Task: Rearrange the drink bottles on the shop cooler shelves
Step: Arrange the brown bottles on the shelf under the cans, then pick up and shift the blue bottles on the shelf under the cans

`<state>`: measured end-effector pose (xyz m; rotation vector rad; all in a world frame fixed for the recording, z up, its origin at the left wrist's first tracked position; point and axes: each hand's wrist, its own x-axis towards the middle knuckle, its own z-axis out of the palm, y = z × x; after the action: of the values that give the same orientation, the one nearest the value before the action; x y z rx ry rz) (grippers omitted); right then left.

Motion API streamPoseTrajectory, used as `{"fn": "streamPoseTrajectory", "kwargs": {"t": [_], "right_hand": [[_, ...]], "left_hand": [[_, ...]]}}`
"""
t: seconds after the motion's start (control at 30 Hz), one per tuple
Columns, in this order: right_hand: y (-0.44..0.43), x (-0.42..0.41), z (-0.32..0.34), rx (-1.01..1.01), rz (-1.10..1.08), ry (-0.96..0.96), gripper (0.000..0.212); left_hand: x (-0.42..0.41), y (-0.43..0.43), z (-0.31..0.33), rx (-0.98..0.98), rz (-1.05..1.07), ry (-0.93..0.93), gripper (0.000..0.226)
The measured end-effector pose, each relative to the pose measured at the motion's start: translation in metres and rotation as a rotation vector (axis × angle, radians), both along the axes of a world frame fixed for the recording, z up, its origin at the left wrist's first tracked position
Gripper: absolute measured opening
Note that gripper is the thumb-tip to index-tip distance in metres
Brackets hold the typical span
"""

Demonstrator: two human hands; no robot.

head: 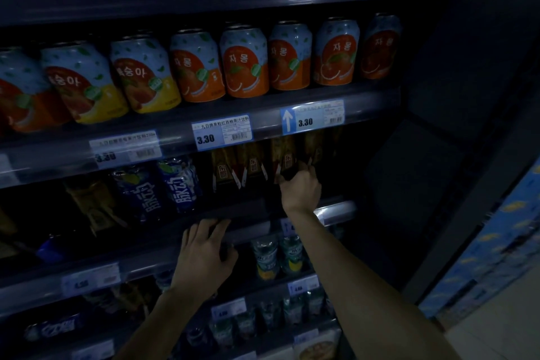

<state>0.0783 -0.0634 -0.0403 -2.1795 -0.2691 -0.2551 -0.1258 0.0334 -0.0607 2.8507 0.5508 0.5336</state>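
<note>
Your right hand [301, 188] gripped a dark drink bottle with a brown-gold label [287, 159] at the right end of its row on the second cooler shelf [336, 209], with open room rightward towards the cooler's dark side wall [415, 166]. Your left hand [204, 260] lay, fingers spread, over that shelf's front edge; whether it grasped anything could not be told.
</note>
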Motion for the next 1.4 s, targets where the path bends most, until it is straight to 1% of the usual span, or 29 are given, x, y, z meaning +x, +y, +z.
{"fn": "streamPoseTrajectory", "kwargs": {"t": [0.1, 0.3, 0.5, 0.67, 0.73, 0.8, 0.9, 1.03, 1.23, 1.4], "right_hand": [[0.003, 0.003, -0.003, -0.059, -0.036, -0.008, 0.055], [0.007, 0.004, -0.006, -0.088, -0.052, 0.000, 0.058], [0.004, 0.002, -0.004, -0.085, -0.044, 0.003, 0.054], [-0.006, -0.021, 0.001, -0.043, -0.023, -0.061, 0.049], [-0.008, -0.035, -0.001, -0.071, 0.013, -0.081, 0.048], [-0.008, -0.051, -0.003, -0.078, 0.065, -0.097, 0.051], [-0.002, -0.074, -0.003, -0.004, 0.152, -0.102, 0.055], [0.014, -0.109, -0.003, 0.054, 0.278, -0.116, 0.053], [0.049, -0.175, -0.001, 0.121, 0.433, -0.129, 0.048], [0.086, -0.231, -0.001, 0.123, 0.552, -0.072, 0.049]], "left_hand": [[-0.001, 0.002, -0.003, -0.003, 0.018, -0.020, 0.051], [0.003, 0.005, -0.008, -0.024, 0.042, -0.063, 0.046], [0.003, 0.008, -0.005, -0.055, 0.043, -0.052, 0.048], [-0.005, 0.009, 0.005, -0.030, 0.048, -0.012, 0.053], [-0.010, 0.011, 0.010, -0.042, 0.073, -0.026, 0.053], [-0.018, 0.013, 0.018, -0.069, 0.096, -0.033, 0.054], [-0.030, 0.017, 0.031, -0.098, 0.117, -0.050, 0.054], [-0.060, 0.026, 0.040, -0.123, 0.161, -0.059, 0.055], [-0.128, 0.057, 0.039, -0.225, 0.317, -0.099, 0.052], [-0.195, 0.094, 0.041, -0.257, 0.430, -0.135, 0.049]]}}
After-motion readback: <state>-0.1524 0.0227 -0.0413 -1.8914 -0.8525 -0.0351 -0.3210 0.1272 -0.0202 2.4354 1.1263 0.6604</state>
